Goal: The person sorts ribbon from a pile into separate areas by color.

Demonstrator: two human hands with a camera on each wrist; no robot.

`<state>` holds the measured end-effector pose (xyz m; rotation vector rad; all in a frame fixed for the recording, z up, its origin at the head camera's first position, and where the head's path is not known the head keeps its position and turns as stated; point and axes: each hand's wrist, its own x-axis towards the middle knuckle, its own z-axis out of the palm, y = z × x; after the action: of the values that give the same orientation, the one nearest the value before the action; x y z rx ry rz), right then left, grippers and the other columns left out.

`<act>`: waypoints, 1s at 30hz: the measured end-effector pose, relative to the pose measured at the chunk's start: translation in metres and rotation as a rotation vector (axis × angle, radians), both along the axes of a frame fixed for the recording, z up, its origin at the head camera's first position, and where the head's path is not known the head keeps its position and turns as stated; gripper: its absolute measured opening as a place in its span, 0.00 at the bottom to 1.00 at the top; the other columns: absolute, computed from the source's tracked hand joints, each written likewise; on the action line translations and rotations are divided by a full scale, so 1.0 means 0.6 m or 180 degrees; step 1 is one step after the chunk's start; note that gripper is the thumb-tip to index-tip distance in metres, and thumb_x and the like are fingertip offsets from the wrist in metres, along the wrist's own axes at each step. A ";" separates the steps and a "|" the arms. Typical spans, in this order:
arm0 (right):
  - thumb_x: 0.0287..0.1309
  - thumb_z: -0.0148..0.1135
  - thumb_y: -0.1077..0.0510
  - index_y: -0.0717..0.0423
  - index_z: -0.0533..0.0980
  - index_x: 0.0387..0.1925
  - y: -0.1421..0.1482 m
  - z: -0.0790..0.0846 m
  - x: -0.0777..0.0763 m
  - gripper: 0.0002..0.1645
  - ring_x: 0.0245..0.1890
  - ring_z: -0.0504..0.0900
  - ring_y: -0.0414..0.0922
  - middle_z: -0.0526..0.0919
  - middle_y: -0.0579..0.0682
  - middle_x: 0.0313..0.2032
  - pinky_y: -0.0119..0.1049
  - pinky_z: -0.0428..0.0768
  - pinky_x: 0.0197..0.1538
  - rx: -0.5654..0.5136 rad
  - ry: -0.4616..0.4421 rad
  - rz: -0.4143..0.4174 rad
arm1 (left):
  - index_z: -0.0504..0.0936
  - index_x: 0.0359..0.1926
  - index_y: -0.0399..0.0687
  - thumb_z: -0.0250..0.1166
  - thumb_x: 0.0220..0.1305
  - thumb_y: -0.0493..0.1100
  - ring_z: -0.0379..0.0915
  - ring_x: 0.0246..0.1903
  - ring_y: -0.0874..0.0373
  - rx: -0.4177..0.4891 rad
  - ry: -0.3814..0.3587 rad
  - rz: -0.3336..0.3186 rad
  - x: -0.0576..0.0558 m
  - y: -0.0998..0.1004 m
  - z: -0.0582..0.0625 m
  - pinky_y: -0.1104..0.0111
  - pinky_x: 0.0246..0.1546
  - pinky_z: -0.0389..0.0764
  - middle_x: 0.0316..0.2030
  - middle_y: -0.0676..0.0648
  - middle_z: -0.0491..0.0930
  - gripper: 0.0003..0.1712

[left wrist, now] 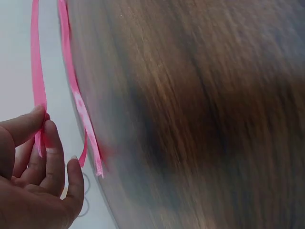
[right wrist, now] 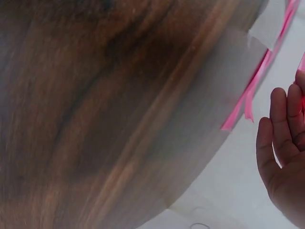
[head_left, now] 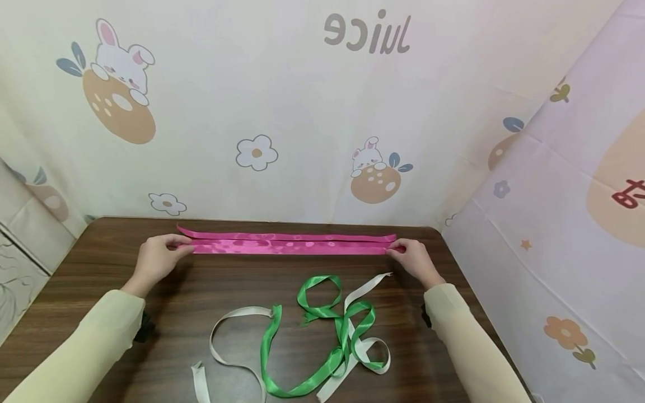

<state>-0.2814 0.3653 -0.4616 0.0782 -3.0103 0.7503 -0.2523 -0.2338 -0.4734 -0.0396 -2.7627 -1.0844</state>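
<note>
A pink satin ribbon (head_left: 282, 248) is stretched straight across the back of the table between my two hands. My left hand (head_left: 157, 260) pinches its left end between thumb and fingers, and a short tail hangs below the pinch in the left wrist view. At the right end, my right hand (head_left: 412, 260) holds the ribbon; in the right wrist view the pinch is mostly cut off by the frame edge. Just behind, a second length of pink ribbon (head_left: 302, 237) lies along the table's back edge, its left tip curling up.
Nearer me, a green ribbon (head_left: 302, 387) lies in loose loops on the dark wooden table (head_left: 227, 280). A white ribbon (head_left: 214, 341) winds beside and under it, with a white end (head_left: 200, 380) at the front. A printed curtain (head_left: 302, 101) hangs behind the table.
</note>
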 end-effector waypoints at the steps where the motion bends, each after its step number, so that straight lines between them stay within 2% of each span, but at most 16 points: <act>1: 0.67 0.68 0.54 0.62 0.85 0.44 0.000 -0.002 -0.002 0.14 0.30 0.73 0.44 0.89 0.59 0.40 0.36 0.73 0.34 0.0007 -0.0003 0.0002 | 0.89 0.44 0.37 0.74 0.64 0.44 0.74 0.30 0.54 -0.0007 0.0029 0.0017 -0.003 0.002 -0.003 0.68 0.28 0.71 0.34 0.36 0.88 0.15; 5: 0.66 0.68 0.55 0.61 0.85 0.43 -0.002 -0.009 -0.010 0.13 0.34 0.76 0.47 0.89 0.60 0.42 0.39 0.75 0.37 0.0067 -0.0073 -0.0080 | 0.89 0.42 0.37 0.74 0.63 0.42 0.79 0.32 0.49 -0.0055 0.0046 0.0073 -0.013 0.011 -0.013 0.65 0.33 0.73 0.35 0.35 0.89 0.12; 12: 0.67 0.67 0.49 0.55 0.85 0.44 -0.014 -0.021 -0.024 0.14 0.41 0.81 0.52 0.88 0.59 0.47 0.53 0.79 0.46 0.0332 -0.0321 -0.0285 | 0.88 0.42 0.35 0.73 0.63 0.41 0.78 0.33 0.45 -0.0107 -0.0063 0.0135 -0.022 0.020 -0.025 0.65 0.33 0.72 0.35 0.34 0.88 0.13; 22: 0.66 0.68 0.48 0.52 0.86 0.42 -0.029 -0.027 -0.033 0.12 0.37 0.81 0.52 0.85 0.53 0.35 0.49 0.76 0.38 0.0619 -0.0416 -0.0421 | 0.88 0.40 0.34 0.74 0.61 0.40 0.78 0.33 0.44 -0.0138 -0.0102 0.0211 -0.031 0.025 -0.038 0.63 0.35 0.72 0.35 0.33 0.88 0.12; 30: 0.67 0.67 0.47 0.51 0.85 0.43 -0.029 -0.030 -0.036 0.13 0.45 0.84 0.56 0.88 0.56 0.42 0.56 0.79 0.44 0.0609 -0.0431 -0.0541 | 0.89 0.38 0.33 0.75 0.60 0.40 0.81 0.33 0.43 -0.0120 0.0029 0.0306 -0.036 0.025 -0.045 0.60 0.34 0.74 0.34 0.34 0.89 0.12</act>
<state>-0.3031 0.3481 -0.4794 -0.2296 -3.1555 0.4696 -0.2741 -0.2187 -0.5005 0.0822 -2.7458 -1.0057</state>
